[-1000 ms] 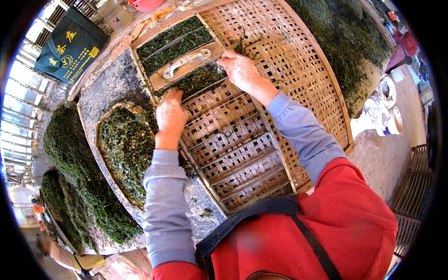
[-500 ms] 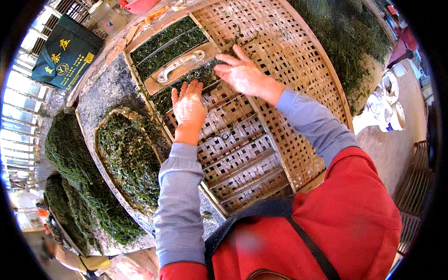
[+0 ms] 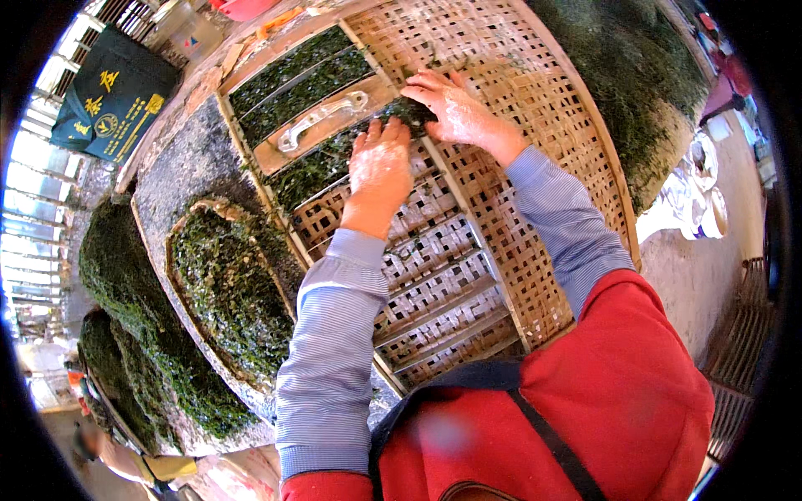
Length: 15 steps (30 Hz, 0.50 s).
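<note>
My left hand point(image 3: 383, 171) lies with fingers stretched on dark green chopped leaves point(image 3: 334, 159) in a slot of a slatted wooden frame point(image 3: 493, 250). Just right of it, my right hand point(image 3: 458, 108) is bent over the frame's right rail, fingers apart and slightly curved. Its thumb and fingertips are close to a small leaf clump at the slot's end; whether they pinch any is unclear. Above the left hand, a wooden board with a pale metal handle point(image 3: 322, 119) lies across the frame. The two far slots hold more leaves point(image 3: 288, 63); the nearer slots show bare weave.
A woven bamboo tray point(image 3: 551, 184) lies under the frame. To the left are a leaf-filled container point(image 3: 230, 292) and a large leaf heap point(image 3: 142, 309). Another heap point(image 3: 618, 75) lies at far right. A dark green printed bag point(image 3: 113, 96) stands at far left.
My left hand has slid right along the leaf-filled slot. My right hand has shifted slightly up and right, its fingers now more bent over the rail.
</note>
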Each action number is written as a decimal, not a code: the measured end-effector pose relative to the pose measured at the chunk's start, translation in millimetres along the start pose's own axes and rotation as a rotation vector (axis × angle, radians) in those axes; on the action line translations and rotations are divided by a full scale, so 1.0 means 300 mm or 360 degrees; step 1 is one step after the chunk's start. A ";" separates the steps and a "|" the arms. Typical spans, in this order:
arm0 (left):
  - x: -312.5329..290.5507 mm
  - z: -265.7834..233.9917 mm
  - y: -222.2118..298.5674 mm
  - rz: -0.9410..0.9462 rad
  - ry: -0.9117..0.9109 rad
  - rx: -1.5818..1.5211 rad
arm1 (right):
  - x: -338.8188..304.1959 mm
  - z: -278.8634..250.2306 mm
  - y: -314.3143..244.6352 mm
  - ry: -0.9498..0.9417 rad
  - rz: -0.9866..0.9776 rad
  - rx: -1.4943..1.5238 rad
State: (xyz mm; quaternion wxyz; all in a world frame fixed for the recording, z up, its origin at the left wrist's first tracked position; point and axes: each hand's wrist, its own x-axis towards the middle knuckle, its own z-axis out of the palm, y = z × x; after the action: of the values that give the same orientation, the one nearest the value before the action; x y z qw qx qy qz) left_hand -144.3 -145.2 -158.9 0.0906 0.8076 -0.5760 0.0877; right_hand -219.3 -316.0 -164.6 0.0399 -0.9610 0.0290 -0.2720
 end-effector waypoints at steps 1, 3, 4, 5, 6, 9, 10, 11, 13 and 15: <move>0.006 -0.015 0.012 -0.0019 -0.0049 0.0030 | 0.017 0.002 0.005 -0.0023 -0.0106 -0.0081; -0.003 -0.025 0.027 -0.0002 -0.0084 0.0094 | 0.047 -0.004 0.006 -0.0080 -0.0103 -0.0136; -0.016 -0.023 0.013 -0.0050 -0.0063 0.0076 | 0.106 -0.068 -0.054 -0.0383 0.0072 -0.0088; -0.024 -0.016 0.003 -0.0088 -0.0037 0.0048 | 0.162 -0.126 -0.119 -0.0692 0.0253 -0.0054; -0.025 -0.008 0.005 -0.0111 -0.0044 0.0045 | 0.181 -0.131 -0.144 -0.0654 0.0203 0.0026; -0.033 0.011 0.013 -0.0161 -0.0021 -0.0044 | 0.209 -0.178 -0.204 -0.0372 0.0099 0.0724; -0.026 -0.007 0.030 -0.0211 -0.0120 -0.0110 | 0.207 -0.170 -0.190 -0.0242 0.0084 0.0912; -0.022 -0.021 0.034 -0.0271 -0.0216 -0.0172 | 0.210 -0.154 -0.181 -0.0112 0.0055 0.1103; -0.023 0.006 0.017 -0.0286 -0.0150 -0.0185 | 0.169 -0.125 -0.174 -0.0125 0.0262 0.1345; -0.025 0.009 -0.011 -0.0365 -0.0149 -0.0247 | 0.123 -0.123 -0.242 -0.0048 0.0316 0.1106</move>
State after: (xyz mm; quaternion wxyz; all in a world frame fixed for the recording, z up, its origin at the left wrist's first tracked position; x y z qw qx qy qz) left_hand -143.6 -137.9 -163.6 0.1353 0.8618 -0.4887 -0.0057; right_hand -204.9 -248.8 -107.3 0.3907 -0.8866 0.0273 -0.2463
